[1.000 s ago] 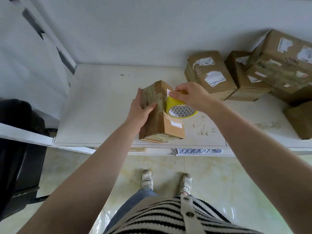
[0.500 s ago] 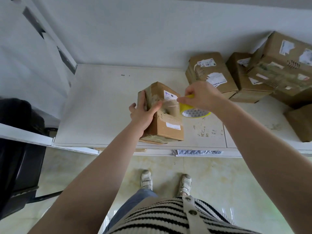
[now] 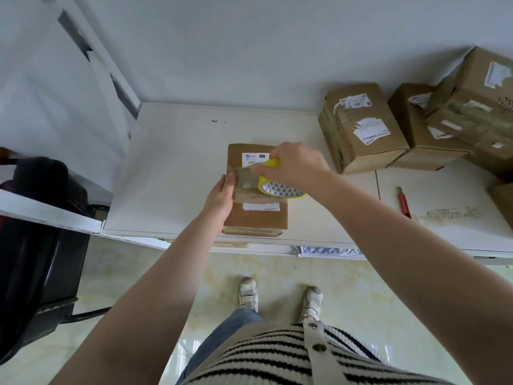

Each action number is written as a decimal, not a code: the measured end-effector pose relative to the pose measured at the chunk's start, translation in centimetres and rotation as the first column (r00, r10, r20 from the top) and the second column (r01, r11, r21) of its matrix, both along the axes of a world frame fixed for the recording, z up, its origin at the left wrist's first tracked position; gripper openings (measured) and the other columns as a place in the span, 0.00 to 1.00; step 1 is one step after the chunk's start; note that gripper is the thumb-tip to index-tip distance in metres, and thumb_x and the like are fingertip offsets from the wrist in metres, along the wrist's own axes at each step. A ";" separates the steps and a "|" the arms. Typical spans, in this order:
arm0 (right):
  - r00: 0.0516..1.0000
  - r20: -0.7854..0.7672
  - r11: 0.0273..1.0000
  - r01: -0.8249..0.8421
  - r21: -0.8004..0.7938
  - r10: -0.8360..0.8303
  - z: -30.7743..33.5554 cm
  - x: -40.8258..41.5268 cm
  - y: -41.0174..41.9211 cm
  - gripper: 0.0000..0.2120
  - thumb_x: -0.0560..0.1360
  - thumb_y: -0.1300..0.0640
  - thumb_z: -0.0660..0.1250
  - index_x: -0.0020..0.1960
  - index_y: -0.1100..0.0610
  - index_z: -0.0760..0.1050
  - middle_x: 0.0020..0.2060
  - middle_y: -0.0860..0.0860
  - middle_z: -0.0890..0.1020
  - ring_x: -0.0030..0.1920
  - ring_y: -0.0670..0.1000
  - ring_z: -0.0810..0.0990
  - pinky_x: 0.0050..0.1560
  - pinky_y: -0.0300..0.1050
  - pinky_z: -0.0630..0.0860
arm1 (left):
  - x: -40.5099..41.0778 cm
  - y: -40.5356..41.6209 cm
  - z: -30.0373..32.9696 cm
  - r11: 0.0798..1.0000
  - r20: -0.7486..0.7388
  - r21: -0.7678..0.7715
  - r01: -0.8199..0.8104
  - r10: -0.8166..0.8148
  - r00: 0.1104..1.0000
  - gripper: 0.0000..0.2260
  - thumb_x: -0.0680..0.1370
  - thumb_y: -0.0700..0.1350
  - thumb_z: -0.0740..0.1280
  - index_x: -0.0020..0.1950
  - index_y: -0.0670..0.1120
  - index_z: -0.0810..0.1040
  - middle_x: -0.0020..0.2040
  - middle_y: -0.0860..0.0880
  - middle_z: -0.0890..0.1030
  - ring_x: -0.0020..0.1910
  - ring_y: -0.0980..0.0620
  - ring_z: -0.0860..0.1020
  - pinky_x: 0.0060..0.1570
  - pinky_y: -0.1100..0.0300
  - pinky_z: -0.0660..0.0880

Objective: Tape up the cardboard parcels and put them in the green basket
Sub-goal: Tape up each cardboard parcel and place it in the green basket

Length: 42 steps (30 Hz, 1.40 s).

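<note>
— Cardboard, brown: the small labelled parcel (image 3: 256, 215) is lying flat at the white surface's (image 3: 172, 173) near edge, the left hand (image 3: 222, 195) pressing its left side with straight fingers.

— And the right hand (image 3: 295, 166)?

— Its grip is curling round the yellow tape roll (image 3: 279, 187) on the parcel's top. Farther right, stacked brown boxes (image 3: 361, 129) are sitting by the wall.

A parcel (image 3: 256, 215) is laid flat near the table (image 3: 172, 173) edge. Its left side is pressed by the left hand (image 3: 222, 197), while a yellow tape roll (image 3: 279, 187) is gripped over it by the right hand (image 3: 298, 165). More boxes (image 3: 361, 129) are stacked at right, with a red knife (image 3: 404, 202) nearby.
</note>
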State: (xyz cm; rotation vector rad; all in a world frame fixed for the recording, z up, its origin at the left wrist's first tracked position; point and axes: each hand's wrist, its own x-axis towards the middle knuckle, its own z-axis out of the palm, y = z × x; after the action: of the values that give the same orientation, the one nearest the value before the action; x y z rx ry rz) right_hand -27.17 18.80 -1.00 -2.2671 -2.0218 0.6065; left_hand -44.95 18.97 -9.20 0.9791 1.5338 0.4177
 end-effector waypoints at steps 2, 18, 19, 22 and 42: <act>0.997 0.068 0.998 -0.049 0.026 0.047 0.0 -1.0 0.2 0.25 0.72 0.27 0.57 0.49 0.47 0.75 0.36 0.44 0.71 0.39 0.50 0.73 0.29 0.40 0.58 | -0.4 0.0 -0.1 1.000 -0.002 -0.001 -0.023 0.023 1.000 0.27 0.81 0.64 0.53 0.74 0.52 0.68 0.70 0.49 0.73 0.67 0.46 0.71 0.58 0.53 0.63; 0.975 0.060 0.958 0.220 -0.185 -0.212 -3.1 4.6 -2.4 0.31 0.60 0.21 0.63 0.32 0.51 0.72 0.26 0.47 0.75 0.30 0.47 0.75 0.30 0.40 0.66 | -0.3 0.0 -1.0 0.974 -0.047 0.211 0.085 -0.076 0.996 0.13 0.84 0.57 0.53 0.55 0.54 0.75 0.43 0.61 0.79 0.42 0.64 0.76 0.32 0.73 0.69; 0.974 0.054 0.956 0.225 -0.190 -0.219 -3.6 4.8 -2.4 0.31 0.60 0.21 0.64 0.32 0.51 0.72 0.27 0.47 0.75 0.30 0.47 0.75 0.30 0.39 0.65 | -0.3 0.0 -1.1 0.969 -0.049 0.231 0.092 -0.083 0.995 0.14 0.84 0.56 0.53 0.55 0.53 0.76 0.43 0.61 0.79 0.42 0.64 0.76 0.31 0.75 0.69; 0.973 0.014 0.952 0.230 -0.203 -0.232 -5.1 5.0 -2.4 0.32 0.59 0.22 0.65 0.31 0.53 0.74 0.26 0.47 0.76 0.29 0.47 0.75 0.29 0.39 0.65 | -0.4 0.2 -1.5 0.961 -0.038 0.258 0.099 -0.092 0.995 0.16 0.84 0.56 0.53 0.58 0.51 0.77 0.44 0.60 0.80 0.43 0.63 0.77 0.35 0.72 0.70; 0.978 0.021 0.941 0.205 -0.271 -0.207 -5.9 5.3 -2.0 0.32 0.64 0.24 0.65 0.28 0.54 0.70 0.24 0.48 0.73 0.29 0.49 0.73 0.31 0.41 0.65 | 4.6 1.0 -1.0 0.380 -0.914 0.261 0.888 -0.200 0.354 0.31 0.81 0.59 0.37 0.80 0.43 0.37 0.80 0.44 0.37 0.79 0.45 0.37 0.77 0.45 0.43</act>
State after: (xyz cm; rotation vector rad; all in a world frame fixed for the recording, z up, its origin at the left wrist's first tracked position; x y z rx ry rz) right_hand -21.85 16.77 -6.87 -2.5775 -1.7570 0.9213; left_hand -40.38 19.97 -10.19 2.6620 1.4986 -0.0209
